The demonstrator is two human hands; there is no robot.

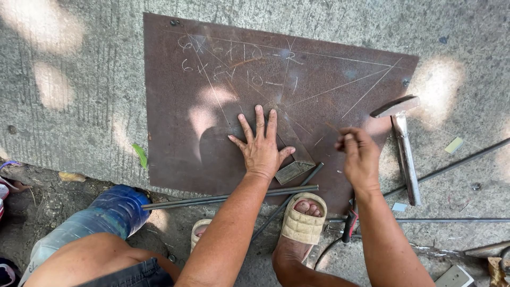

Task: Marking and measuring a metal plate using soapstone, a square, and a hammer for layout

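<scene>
On the rusty chalk-lined steel plate [212,133], the left hand [260,146] presses flat, fingers apart; the right hand [360,154] pinches something small.

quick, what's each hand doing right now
Left hand: open, flat on a triangular metal piece on the rusty plate.
Right hand: closed on something small; cannot tell what.

- An outdoor metalworking spot on a concrete floor [79,106].
- A rusty steel sheet [180,133], a hammer [404,143] and thin steel rods [228,197] lie there.
</scene>
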